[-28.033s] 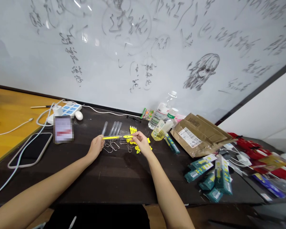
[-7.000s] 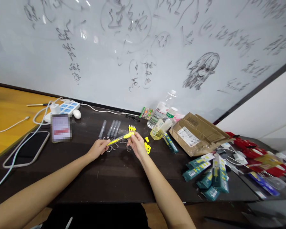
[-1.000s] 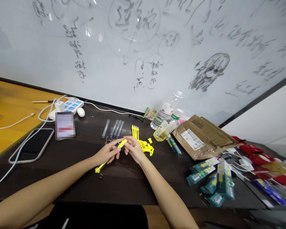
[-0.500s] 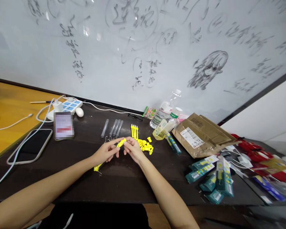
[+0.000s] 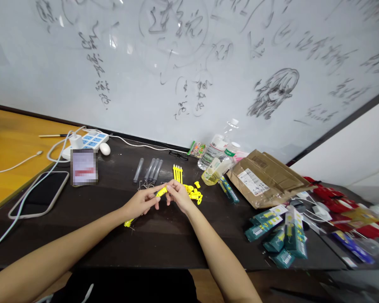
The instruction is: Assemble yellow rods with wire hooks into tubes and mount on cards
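Fitting (image 5: 161,192) in yellow, pinched by the left hand (image 5: 141,203) and right hand (image 5: 178,196) above the worktop (image 5: 170,246); a second yellow piece (image 5: 128,223) projects at seven o'clock. Uneven finger pressure could skew or flick the first toward loose yellow parts (image 5: 194,195) at three o'clock.

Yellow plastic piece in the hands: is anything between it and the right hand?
Nothing visible: the right hand touches the yellow plastic piece at one end, while the left hand grips the other.
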Available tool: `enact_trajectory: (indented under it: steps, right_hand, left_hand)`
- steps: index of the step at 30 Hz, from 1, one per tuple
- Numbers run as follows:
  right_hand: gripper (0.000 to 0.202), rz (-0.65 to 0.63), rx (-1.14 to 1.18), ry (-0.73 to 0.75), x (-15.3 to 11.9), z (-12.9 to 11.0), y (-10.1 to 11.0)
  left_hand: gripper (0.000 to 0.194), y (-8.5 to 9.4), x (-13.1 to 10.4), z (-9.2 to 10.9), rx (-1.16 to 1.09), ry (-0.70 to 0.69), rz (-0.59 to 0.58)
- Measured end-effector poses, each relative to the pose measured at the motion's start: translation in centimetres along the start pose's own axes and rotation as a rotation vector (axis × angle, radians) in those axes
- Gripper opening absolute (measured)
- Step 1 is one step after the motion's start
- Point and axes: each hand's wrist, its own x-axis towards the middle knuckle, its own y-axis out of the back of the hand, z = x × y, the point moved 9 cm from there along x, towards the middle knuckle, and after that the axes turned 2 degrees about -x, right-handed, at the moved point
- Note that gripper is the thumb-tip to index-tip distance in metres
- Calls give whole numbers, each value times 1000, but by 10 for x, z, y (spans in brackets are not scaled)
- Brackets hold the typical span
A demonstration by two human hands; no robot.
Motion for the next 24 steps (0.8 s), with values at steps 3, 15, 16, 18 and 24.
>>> enact_trajectory:
  steps: [3,15,16,18,24]
  right_hand:
    - [31,13,-1,25,0,0,-2]
    - [31,132,-34,39,2,6,-3]
    - [29,105,-14,30,2,6,-5]
    - [29,59,-6,26,2,4,-8]
    - [37,118,-125,65,2,0,0]
  left_hand:
    - [56,0,-1,0,41,4,11]
    - [60,3,5,-9,20,48,-12]
    - [60,4,5,-8,19,46,-11]
    - [60,5,4,-8,12,40,-16]
    - [56,0,3,-5,18,29,-36]
